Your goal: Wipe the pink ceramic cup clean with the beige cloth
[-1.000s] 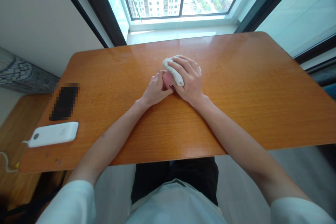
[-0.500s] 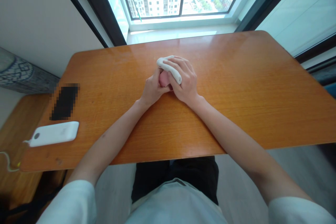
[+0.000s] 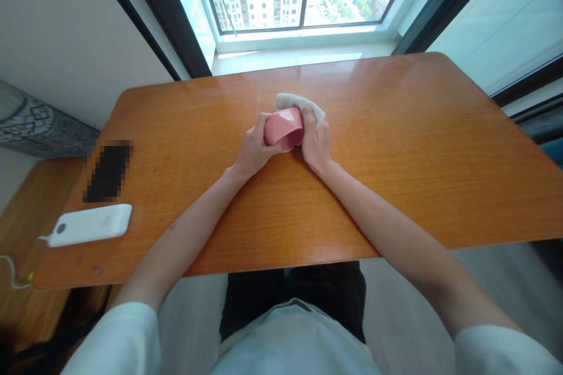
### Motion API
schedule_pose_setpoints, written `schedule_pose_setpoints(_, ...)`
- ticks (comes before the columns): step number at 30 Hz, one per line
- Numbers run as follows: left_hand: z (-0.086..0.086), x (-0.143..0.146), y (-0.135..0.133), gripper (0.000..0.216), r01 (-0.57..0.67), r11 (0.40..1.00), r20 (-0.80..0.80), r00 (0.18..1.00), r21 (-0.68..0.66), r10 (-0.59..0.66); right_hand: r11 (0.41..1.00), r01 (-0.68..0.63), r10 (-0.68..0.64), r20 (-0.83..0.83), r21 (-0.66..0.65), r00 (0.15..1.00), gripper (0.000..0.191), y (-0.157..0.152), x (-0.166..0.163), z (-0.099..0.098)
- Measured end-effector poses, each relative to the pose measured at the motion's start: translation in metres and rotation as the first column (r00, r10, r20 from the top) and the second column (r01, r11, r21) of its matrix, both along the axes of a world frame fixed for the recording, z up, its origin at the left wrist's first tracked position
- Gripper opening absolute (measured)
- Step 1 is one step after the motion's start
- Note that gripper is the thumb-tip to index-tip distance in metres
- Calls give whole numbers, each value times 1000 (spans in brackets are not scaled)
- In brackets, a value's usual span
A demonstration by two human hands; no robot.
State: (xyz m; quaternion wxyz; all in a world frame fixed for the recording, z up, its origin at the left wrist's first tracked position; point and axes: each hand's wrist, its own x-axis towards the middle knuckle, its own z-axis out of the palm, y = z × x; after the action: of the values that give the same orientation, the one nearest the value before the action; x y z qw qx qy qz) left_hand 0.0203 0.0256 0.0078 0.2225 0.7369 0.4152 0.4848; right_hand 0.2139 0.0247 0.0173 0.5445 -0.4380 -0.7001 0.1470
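Note:
A glossy pink cup (image 3: 284, 123) is held above the middle of the table, tipped on its side with its hollow opening turned down toward me. My left hand (image 3: 255, 145) grips it from the left, thumb below and fingers at the upper side. At the cup's right side, my right hand (image 3: 316, 142) is closed on a folded white cloth (image 3: 301, 103), thumb on top. The cloth curves behind and over the cup's far right side. The right-hand fingers behind the cloth and cup are partly hidden.
The wooden table (image 3: 417, 146) spans the view below a window (image 3: 303, 29). On its left lie a white power strip-like device (image 3: 92, 225) with a cable and a blurred-out black rectangle (image 3: 108, 171). A patterned grey-blue surface (image 3: 39, 117) stands beyond the left edge.
My right hand and the cloth have shifted right, off the front of the cup, which now shows much more. The cloth sits behind and right of it. My left hand stays nearly in place.

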Motion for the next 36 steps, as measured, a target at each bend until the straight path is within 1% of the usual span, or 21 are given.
schedule_pose_setpoints(3,1,1,-1,53,10,1000,14,1000,11,-10,994,3,-8,49,109,999,57,-10,0,11)
schedule_pose_setpoints(5,0,1,0,54,6,1000,15,1000,22,-6,980,-25,-4,148,196,989,55,-15,0,16)
schedule_pose_setpoints(7,-3,1,1,60,9,999,18,1000,35,-9,966,-71,5,257,247,966,55,-18,-1,18)
schedule_pose_setpoints(9,-7,-1,4,60,14,999,18,1000,50,-14,957,-123,29,336,263,942,54,-20,-5,20)
schedule_pose_setpoints(12,-12,-3,7,46,11,998,12,1000,56,-12,952,-176,74,368,251,927,53,-20,-10,21)
schedule_pose_setpoints(14,-12,-2,7,44,3,998,21,1000,55,-4,957,-167,71,368,237,927,51,-20,-12,22)
schedule_pose_setpoints(15,-11,-1,7,45,0,998,27,1000,59,-1,962,-148,57,362,230,930,49,-20,-12,23)
schedule_pose_setpoints(19,-3,3,3,69,-1,999,17,1000,49,0,979,-37,-23,294,199,955,46,-20,-11,30)
schedule_pose_setpoints(20,-1,3,2,71,-2,999,9,1000,37,2,982,-12,-39,270,186,962,47,-20,-11,31)
schedule_pose_setpoints(22,2,4,-1,68,-12,1000,-2,1000,18,12,990,18,-48,215,141,975,50,-18,-11,34)
schedule_pose_setpoints(24,5,3,-2,57,-22,1000,-11,1000,16,23,997,31,-41,126,74,991,55,-14,-10,32)
schedule_pose_setpoints(26,7,3,-3,50,-23,999,-15,1000,24,23,999,24,-24,-4,-21,1000,61,-6,-8,26)
schedule_pose_setpoints(29,7,3,-3,49,-27,999,-11,1000,24,27,982,-16,-23,-201,-189,979,71,11,0,7)
schedule_pose_setpoints(31,6,2,-2,50,-46,999,-14,999,17,46,958,-35,-44,-267,-285,963,75,21,4,-4)
schedule_pose_setpoints(32,6,2,-1,50,-55,998,-14,998,18,55,949,-36,-55,-277,-313,959,76,23,6,-8)
schedule_pose_setpoints(34,5,0,-1,51,-60,998,-10,998,25,61,947,-33,-58,-268,-320,962,74,22,6,-10)
schedule_pose_setpoints(36,5,0,-1,52,-45,999,0,999,29,45,967,-30,-27,-218,-252,976,71,13,5,-4)
